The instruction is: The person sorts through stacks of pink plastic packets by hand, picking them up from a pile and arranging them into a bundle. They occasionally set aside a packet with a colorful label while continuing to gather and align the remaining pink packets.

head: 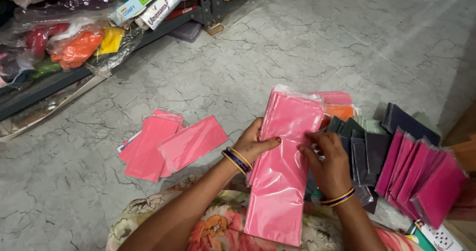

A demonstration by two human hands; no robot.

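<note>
Here, pink packet in both hands.

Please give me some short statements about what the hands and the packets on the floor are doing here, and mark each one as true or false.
1. Both hands hold a pink plastic packet. True: the left hand grips its left edge and the right hand its right edge.
2. The loose pink packets on the floor lie to the right of the hands. False: they lie to the left.
3. Dark grey packets stand in a row right of the held packet. True.
4. The magenta packets are on the metal shelf. False: they stand on the floor at the far right.
5. The wrists are bare. False: both wear bangles.
</note>
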